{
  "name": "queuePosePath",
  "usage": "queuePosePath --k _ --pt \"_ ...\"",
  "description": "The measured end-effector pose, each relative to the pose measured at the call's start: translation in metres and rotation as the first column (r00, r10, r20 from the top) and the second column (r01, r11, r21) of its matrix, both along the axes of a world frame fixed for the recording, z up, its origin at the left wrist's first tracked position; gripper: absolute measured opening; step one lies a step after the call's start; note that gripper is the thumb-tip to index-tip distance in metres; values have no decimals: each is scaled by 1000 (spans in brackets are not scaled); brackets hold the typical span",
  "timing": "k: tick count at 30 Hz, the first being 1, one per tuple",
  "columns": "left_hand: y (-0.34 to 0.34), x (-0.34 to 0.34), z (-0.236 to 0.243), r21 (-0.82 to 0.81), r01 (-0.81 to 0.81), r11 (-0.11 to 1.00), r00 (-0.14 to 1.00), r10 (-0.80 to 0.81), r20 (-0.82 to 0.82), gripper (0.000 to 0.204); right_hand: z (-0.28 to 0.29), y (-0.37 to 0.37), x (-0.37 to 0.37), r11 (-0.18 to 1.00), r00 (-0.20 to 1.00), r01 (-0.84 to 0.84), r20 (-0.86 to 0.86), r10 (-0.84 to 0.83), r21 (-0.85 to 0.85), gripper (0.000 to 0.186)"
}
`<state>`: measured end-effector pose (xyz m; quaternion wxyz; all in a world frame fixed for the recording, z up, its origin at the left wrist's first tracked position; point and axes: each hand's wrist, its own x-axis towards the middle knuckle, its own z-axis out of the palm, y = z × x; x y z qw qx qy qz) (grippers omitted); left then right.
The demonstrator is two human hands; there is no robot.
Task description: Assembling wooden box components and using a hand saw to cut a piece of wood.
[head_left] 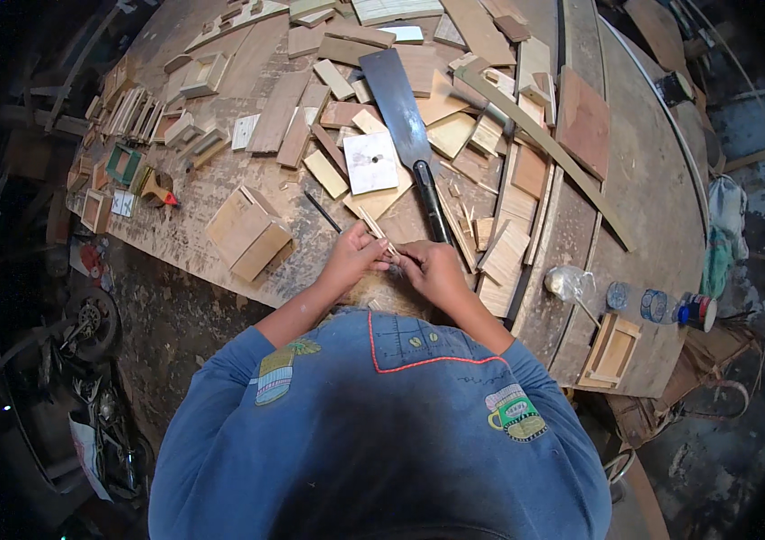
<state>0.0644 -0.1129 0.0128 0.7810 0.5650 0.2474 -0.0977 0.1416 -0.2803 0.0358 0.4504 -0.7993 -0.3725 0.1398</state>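
Close to my chest, at the near edge of the wooden worktable, my two hands meet over a few thin wooden sticks [370, 221]. The fingers of my left hand [352, 258] are pinched round them, and the sticks' far ends poke out past the fingertips. My right hand [437, 272] grips their near ends, its thumb and fingers pressed together. A dark pencil-like rod [321, 211] lies just beyond my left hand. Beyond my right hand rests a tool with a wide steel blade [396, 103] and long black handle [433, 209]; its exact kind is unclear.
Wood offcuts and a white square with a dark centre [371, 163] crowd the table's middle. At left stand a wooden box [250, 231] and a paintbrush [160, 191]. A plastic bottle [661, 307] and small wooden frame [612, 351] lie right. A long curved strip [562, 155] crosses the boards.
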Motion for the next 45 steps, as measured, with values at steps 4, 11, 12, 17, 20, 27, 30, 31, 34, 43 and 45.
queuePosePath --k 4,11,12,17,20,27,30,31,34,43,45 --pt "0 2 -6 -43 23 999 995 -19 94 24 0 -2 1 999 997 1 -77 2 38 13" --pt "3 12 -9 76 20 997 977 -35 210 23 0 7 1 996 997 77 26 -78 47 11" --pt "4 13 -9 76 17 997 977 -33 210 23 1 7 1 996 997 75 26 -76 48 11" --pt "6 18 -4 218 75 973 979 -113 171 24 12 11 -3 989 987 111 129 -98 -102 17" --pt "0 21 -4 236 89 968 961 -146 236 23 12 9 -1 990 987 86 147 -70 -108 18" --pt "-2 1 -4 172 229 958 967 -244 73 30 -15 0 -21 993 1000 -15 14 17 -120 14" --pt "-2 -7 -16 198 277 940 958 -287 20 29 -16 -2 -29 986 999 -34 -5 34 -165 14" --pt "-1 -10 -18 174 284 943 956 -292 25 28 -13 -3 -30 981 999 -38 -13 36 -190 15" --pt "-1 -6 -17 177 333 926 941 -339 3 27 -13 -5 -33 991 1000 8 18 -6 -135 17" --pt "6 5 9 149 417 897 901 -430 65 28 9 0 -42 978 972 190 158 -176 -82 13" --pt "9 3 17 167 434 885 892 -448 59 28 10 3 -48 973 958 229 179 -222 -15 11"
